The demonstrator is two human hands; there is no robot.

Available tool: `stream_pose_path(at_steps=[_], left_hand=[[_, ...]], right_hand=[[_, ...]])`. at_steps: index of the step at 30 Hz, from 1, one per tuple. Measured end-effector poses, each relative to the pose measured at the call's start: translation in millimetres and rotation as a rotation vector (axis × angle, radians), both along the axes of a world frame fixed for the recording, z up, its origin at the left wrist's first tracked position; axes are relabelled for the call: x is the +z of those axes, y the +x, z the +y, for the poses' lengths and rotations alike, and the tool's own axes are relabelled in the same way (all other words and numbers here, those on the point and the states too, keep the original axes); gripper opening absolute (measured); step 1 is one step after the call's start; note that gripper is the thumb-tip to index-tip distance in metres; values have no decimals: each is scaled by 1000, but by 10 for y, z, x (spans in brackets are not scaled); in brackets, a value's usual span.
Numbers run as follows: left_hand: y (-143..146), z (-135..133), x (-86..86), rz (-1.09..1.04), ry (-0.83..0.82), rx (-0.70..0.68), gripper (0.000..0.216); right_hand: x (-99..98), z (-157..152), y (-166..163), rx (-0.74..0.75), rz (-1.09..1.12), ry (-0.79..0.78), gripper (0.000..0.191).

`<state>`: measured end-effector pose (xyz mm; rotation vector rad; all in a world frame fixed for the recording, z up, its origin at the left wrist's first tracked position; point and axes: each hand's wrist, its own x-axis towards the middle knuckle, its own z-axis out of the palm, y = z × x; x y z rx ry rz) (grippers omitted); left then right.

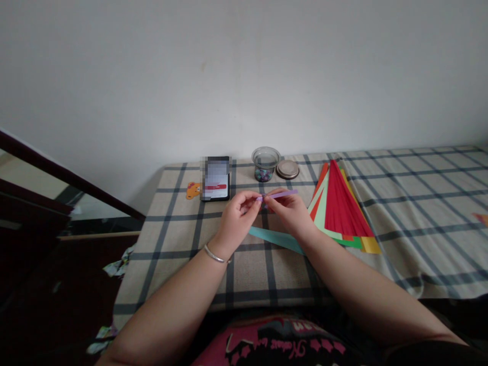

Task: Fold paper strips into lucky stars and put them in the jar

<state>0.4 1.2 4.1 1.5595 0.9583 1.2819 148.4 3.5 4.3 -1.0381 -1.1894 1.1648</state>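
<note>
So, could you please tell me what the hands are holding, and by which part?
Both the left hand and right hand pinch a purple paper strip at its left end; the rest juts out rightward.

Home room, likely a bedroom. Checked sheet over a low surface, bare white wall at 12 o'clock. Dark wooden frame at 9 o'clock. Phone and craft paper strips lying out.

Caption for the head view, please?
Left hand and right hand pinch a thin purple paper strip above a checked tablecloth, beside fanned coloured paper strips.
</note>
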Motion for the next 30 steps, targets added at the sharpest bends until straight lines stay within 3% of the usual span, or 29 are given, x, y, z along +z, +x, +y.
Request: stream_pose_path(at_steps=[15,23,30], left_hand=[[-6,-20,15,18,47,-11,15],[-2,-13,45,-134,-105,-71,21],[-2,-17,61,-200,-139,-104,21]], right_hand=[[-12,-21,2,-50,-34,31,23],[64,-21,-12,80,157,-98,36],[90,-44,9,187,251,-175,34]])
